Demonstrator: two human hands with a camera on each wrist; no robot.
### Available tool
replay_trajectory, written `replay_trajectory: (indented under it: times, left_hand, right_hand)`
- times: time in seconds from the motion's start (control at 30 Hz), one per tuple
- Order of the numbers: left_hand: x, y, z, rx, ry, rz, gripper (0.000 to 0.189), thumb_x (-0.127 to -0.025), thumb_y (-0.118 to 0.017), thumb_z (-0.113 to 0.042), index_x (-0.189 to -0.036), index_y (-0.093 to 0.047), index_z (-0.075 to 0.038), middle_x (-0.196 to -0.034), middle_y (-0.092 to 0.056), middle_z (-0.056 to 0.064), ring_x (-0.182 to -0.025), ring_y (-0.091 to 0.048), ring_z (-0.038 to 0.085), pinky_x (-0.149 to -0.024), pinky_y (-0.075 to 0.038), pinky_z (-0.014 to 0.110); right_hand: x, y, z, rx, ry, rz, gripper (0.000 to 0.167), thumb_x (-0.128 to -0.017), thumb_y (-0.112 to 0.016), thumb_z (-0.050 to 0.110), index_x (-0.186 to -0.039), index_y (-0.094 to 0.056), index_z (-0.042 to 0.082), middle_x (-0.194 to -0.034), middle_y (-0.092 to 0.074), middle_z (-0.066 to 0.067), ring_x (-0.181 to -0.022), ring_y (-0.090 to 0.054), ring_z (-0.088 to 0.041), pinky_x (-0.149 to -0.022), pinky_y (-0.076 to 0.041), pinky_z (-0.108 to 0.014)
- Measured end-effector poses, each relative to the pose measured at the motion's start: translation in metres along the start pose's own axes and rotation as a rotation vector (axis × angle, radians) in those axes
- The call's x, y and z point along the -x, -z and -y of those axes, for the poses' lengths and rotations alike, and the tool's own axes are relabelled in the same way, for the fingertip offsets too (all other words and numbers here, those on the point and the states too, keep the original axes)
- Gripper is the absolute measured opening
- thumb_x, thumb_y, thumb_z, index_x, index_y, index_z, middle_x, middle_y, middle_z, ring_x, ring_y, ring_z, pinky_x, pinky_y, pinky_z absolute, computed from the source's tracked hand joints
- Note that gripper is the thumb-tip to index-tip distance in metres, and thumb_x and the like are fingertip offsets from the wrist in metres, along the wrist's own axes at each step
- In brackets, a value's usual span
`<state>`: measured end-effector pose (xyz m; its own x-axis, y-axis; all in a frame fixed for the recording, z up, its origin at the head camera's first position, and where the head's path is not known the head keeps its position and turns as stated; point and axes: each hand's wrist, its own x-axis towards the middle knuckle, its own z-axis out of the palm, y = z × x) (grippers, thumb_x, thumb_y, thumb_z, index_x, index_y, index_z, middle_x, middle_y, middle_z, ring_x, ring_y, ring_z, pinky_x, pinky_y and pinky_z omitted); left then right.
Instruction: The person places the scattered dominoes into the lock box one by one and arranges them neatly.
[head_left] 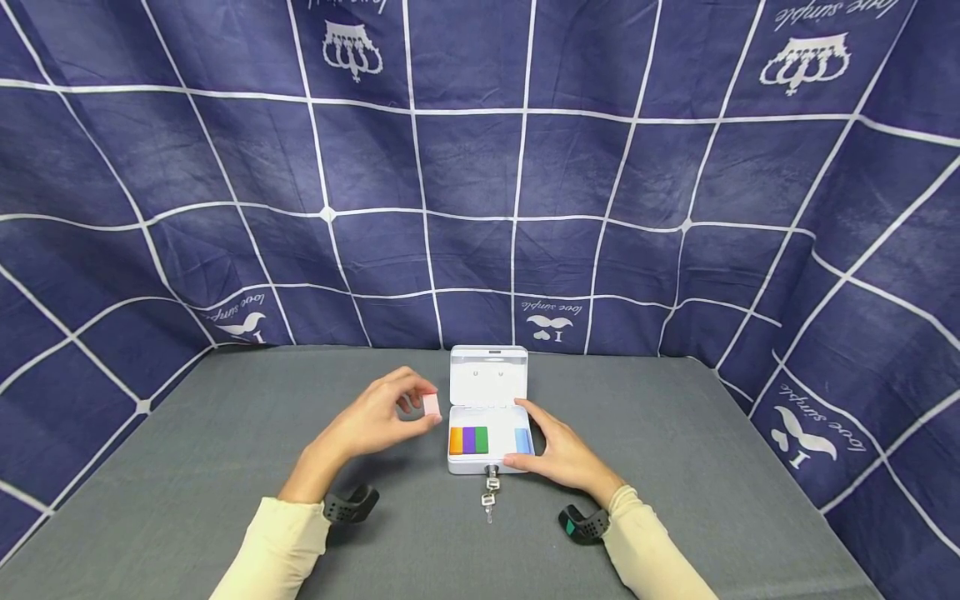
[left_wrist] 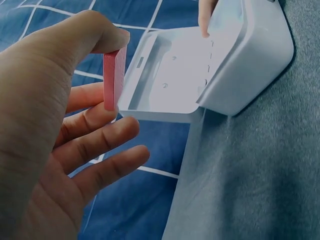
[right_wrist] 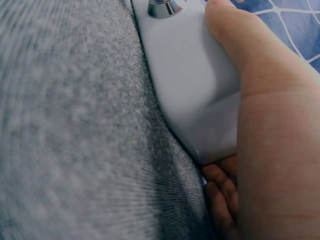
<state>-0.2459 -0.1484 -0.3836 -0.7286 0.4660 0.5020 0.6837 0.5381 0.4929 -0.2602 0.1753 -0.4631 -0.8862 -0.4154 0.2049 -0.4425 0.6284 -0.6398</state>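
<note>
My left hand pinches a pink block between thumb and fingertips, left of a white metal cash box. In the left wrist view the pink block is edge-on, thumb above and fingers below, and apart from the box. The box's lid stands open at the back. Inside lie orange, purple and green blocks at the left, with light blue at the right. My right hand grips the box's right end, thumb at the front; the right wrist view shows fingers low against its side.
Keys hang from the lock on the box's front and lie on the grey cloth-covered table. A dark blue curtain with white lines rises behind. Each wrist wears a black band.
</note>
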Motion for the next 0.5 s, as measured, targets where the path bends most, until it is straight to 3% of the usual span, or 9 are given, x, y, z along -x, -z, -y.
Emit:
replay_trajectory:
  times: [0.5]
  left_hand:
    - [-0.009,-0.012,-0.006,-0.008,0.011,0.011,0.027,-0.083,-0.079,-0.024,-0.104,-0.068,-0.011,-0.091,-0.057,-0.003,-0.078,-0.059,0.014,-0.07,-0.053,0.031]
  right_hand:
    - [0.0,0.0,0.0,0.008,-0.001,-0.001,0.096,-0.073,-0.075,0.067,-0.152,-0.037,0.029,-0.148,-0.046,-0.001,-0.134,-0.044,-0.02,-0.108,-0.035,-0.047]
